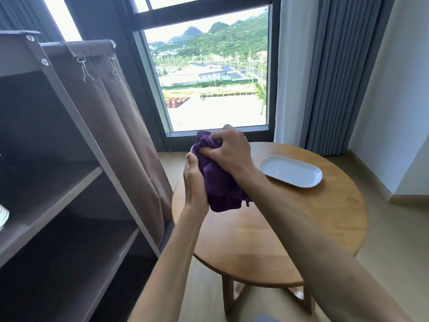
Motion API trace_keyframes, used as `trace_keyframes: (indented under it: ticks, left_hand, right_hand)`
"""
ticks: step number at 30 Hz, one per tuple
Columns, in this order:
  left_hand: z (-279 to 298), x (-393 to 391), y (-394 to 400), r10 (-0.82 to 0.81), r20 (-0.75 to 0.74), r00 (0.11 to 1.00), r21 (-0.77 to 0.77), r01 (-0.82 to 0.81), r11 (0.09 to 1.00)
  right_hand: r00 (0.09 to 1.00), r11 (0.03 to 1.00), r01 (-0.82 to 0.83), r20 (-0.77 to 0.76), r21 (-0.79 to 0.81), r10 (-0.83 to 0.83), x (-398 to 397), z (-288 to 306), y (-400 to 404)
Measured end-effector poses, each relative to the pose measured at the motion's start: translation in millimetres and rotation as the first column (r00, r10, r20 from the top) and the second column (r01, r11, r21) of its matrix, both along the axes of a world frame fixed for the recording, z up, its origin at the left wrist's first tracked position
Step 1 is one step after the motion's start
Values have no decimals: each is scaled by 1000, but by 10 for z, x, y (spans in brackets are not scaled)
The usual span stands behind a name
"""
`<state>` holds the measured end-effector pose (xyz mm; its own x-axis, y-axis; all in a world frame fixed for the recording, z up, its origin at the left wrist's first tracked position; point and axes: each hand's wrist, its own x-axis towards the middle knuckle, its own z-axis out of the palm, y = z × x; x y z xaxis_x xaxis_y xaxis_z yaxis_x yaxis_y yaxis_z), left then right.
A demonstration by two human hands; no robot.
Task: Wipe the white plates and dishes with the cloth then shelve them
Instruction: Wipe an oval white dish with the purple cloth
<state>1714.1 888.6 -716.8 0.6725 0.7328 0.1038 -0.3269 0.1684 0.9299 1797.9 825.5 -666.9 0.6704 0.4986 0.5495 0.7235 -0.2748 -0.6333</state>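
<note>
Both forearms are reaching out over the round wooden table surface (pixel 290 240), working at chest height above its window-side edge. Left hand (pixel 194 182) is gripping a small white dish (pixel 192 149) from below, fingers curled around its rim, likely to steady it against rubbing; only a sliver of rim is showing, so its tilt can't be told. Right hand (pixel 228 147) is closing its fingers on a bunched purple cloth (pixel 217 182), pressing it into the dish, cloth tail hanging down toward the surface. Farther along the surface, right of the hands, a white oblong ceramic plate (pixel 290 171) is lying flat, long axis running left-right, probably waiting its turn. Left of the surface, a brown fabric-covered shelf rack (pixel 69 182) is standing open for shelving.
</note>
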Motion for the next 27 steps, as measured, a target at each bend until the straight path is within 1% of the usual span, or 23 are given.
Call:
trace_keyframes:
  ticks: [4,6,9,12,14,15,17,18,21,22,24,25,27]
  left_hand:
    - [-17,-73,76,131,70,989,111,-139,984]
    - [-21,-119,84,169,96,981,157,-183,971]
    - [0,-110,17,185,125,975,120,-200,972]
    - [-69,-51,-44,196,152,969,106,-214,971]
    - [-130,-15,-83,193,135,972,81,-205,975]
    - [-153,3,-110,182,133,974,50,-190,981]
    - [-205,38,-162,148,117,982,-28,-145,989]
    - [-224,26,-184,112,121,986,-63,-105,992]
    - [-250,-90,-254,-33,81,996,-198,48,979]
    - [-261,-114,-256,-49,75,996,-204,63,977]
    - [-299,-165,-243,-73,73,995,-156,84,984]
    - [-315,-190,-246,-85,78,993,-147,95,984]
    - [-309,-256,-232,-48,40,998,-105,52,993]
  right_hand:
    - [987,986,153,-49,-61,-156,286,23,13]
    - [979,977,187,-66,-98,-194,411,17,-57]
    - [966,950,219,-90,-223,-244,463,-1,-135]
    - [957,886,175,-138,-428,-256,431,9,-244]
    - [969,859,78,-164,-506,-185,351,32,-315]
    - [976,854,3,-185,-521,-116,277,57,-341]
    - [969,840,-178,-241,-513,59,86,102,-370]
    - [960,833,-242,-245,-497,132,-3,101,-374]
    - [945,871,-319,-197,-373,262,-173,17,-420]
    - [943,887,-328,-176,-324,284,-205,-21,-431]
    - [956,917,-295,-88,-270,282,-270,-90,-428]
    - [966,932,-255,-36,-257,255,-301,-111,-414]
    - [982,959,-175,28,-223,186,-353,-117,-353]
